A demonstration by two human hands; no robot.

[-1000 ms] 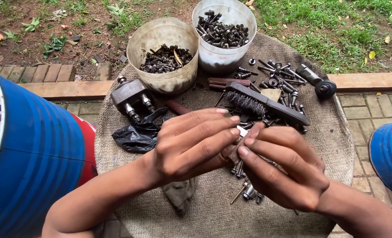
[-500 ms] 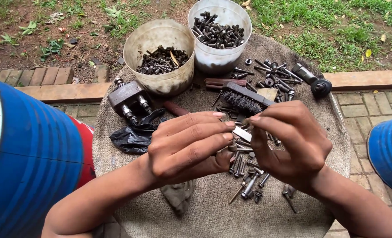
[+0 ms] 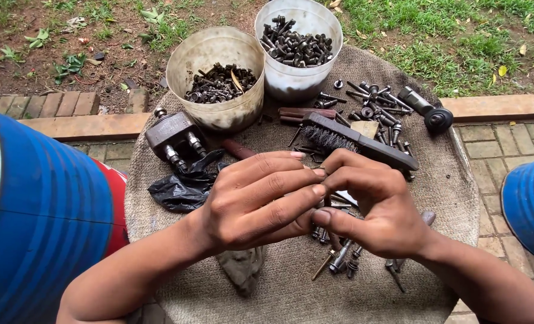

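Small dark steel bolt, mostly hidden: I am pinching it between both closed hands, left hand (image 3: 258, 201) and right hand (image 3: 378, 207), keeping fingertips steady above the burlap-covered worktop (image 3: 459, 198).

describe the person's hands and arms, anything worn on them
Both are bare: the left hand and right hand wear no gloves, rings, watch or bracelets that show. Both forearms are uncovered up to the picture's edge, with no sleeve in view. The fingernails are short, and the fingers look a little grimy.
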